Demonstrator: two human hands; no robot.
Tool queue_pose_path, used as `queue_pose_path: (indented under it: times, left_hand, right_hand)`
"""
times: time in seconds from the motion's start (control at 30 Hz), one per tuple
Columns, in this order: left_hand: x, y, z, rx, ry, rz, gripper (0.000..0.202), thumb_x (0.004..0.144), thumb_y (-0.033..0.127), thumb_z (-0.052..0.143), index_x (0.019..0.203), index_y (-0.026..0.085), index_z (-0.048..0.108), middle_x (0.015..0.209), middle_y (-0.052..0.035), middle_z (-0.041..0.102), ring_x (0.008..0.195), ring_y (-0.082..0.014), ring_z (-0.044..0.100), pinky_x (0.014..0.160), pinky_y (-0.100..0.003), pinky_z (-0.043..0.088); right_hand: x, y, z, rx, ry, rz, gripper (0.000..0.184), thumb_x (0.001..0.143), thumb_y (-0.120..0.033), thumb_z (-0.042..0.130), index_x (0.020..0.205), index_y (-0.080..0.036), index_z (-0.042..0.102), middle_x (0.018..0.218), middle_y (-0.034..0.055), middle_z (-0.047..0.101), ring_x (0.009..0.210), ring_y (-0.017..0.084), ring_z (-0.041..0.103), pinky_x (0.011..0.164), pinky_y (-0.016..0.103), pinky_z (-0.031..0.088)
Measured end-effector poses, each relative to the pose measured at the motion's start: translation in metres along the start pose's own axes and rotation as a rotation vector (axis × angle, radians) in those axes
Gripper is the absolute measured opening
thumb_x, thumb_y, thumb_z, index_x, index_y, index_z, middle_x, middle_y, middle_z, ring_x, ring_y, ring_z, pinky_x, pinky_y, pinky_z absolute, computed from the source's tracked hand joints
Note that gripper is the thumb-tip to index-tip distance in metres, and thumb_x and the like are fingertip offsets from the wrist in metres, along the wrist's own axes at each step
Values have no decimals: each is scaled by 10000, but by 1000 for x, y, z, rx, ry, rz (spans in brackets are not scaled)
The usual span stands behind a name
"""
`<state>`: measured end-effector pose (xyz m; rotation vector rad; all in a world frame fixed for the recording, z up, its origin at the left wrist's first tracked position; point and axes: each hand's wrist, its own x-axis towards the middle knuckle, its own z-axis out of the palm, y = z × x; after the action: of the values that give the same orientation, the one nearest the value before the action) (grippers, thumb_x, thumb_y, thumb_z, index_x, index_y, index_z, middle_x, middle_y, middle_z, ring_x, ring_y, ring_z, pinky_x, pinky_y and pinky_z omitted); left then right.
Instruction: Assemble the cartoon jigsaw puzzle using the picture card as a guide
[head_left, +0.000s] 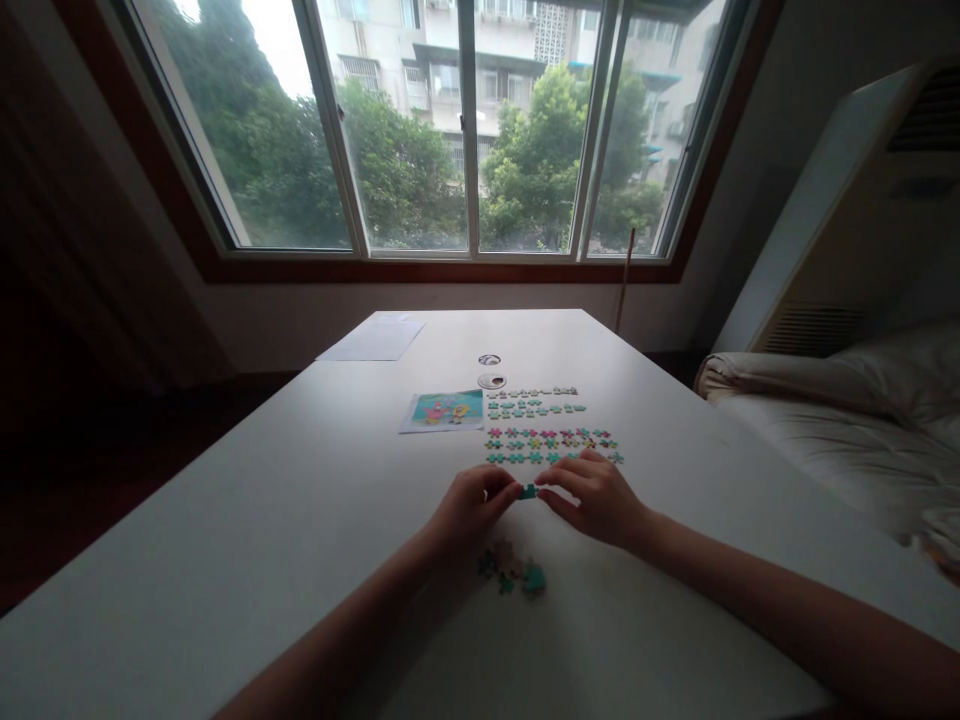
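Between my hands is a teal jigsaw puzzle piece [529,491]. My left hand [480,497] pinches its left end between thumb and fingers. My right hand [592,492] is at the piece's right side, thumb and fingers spread apart around its end. Just beyond my hands lie rows of jigsaw pieces [535,457], teal, pink and multicoloured, set out side by side. My right fingers partly cover the nearest row. A loose heap of pieces [510,570] lies closer to me, below my left hand.
A picture card [448,410] with cartoon figures lies left of the rows. Two small round items [491,381] sit behind it. A white sheet [373,338] rests at the far left of the white table [262,520]. A pale sofa [810,410] stands to the right.
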<state>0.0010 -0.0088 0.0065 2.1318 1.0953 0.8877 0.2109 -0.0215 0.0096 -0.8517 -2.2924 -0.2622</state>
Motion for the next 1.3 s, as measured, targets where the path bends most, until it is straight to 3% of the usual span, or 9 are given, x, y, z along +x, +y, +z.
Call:
queue_pose_path:
  times: [0.5, 0.63, 0.8, 0.9, 1.3]
  left_hand:
    - [1, 5, -4, 34, 17, 67, 271, 843, 338, 479, 718, 154, 634, 634, 6, 583, 554, -106, 462, 534, -203, 366]
    - [2, 1, -12, 70, 14, 88, 239, 844, 315, 479, 789, 156, 650, 668, -4, 609, 546, -106, 466, 535, -207, 369]
    - [3, -10, -19, 130, -15, 127, 198, 831, 262, 483, 783, 159, 645, 677, -13, 593, 558, -109, 475, 560, -213, 380]
    - [2, -14, -19, 159, -64, 159, 197, 832, 233, 465, 774, 166, 640, 691, -15, 593, 570, -107, 488, 570, -208, 389]
    - [-2, -14, -19, 249, -157, 197, 191, 844, 191, 459, 797, 177, 644, 723, -15, 597, 592, -109, 505, 577, -205, 395]
  right_hand:
    - [4, 3, -8, -52, 77, -78, 91, 852, -211, 544, 825, -196, 630, 745, -3, 689, 620, 110, 565, 662, 273, 349]
    - [3, 25, -19, -98, 160, -24, 71, 843, -208, 565, 840, -192, 634, 764, 5, 696, 640, 108, 588, 664, 265, 372]
    - [-3, 62, -35, -209, 246, 129, 125, 858, -259, 555, 820, -178, 643, 746, 12, 693, 516, 87, 542, 650, 267, 390]
    - [-6, 72, -38, -251, 256, 156, 161, 866, -286, 545, 818, -177, 652, 733, 14, 686, 517, 92, 549, 647, 269, 394]
    - [-4, 65, -38, -234, 225, 144, 174, 879, -292, 528, 833, -185, 658, 752, 24, 697, 556, 104, 580, 648, 270, 400]
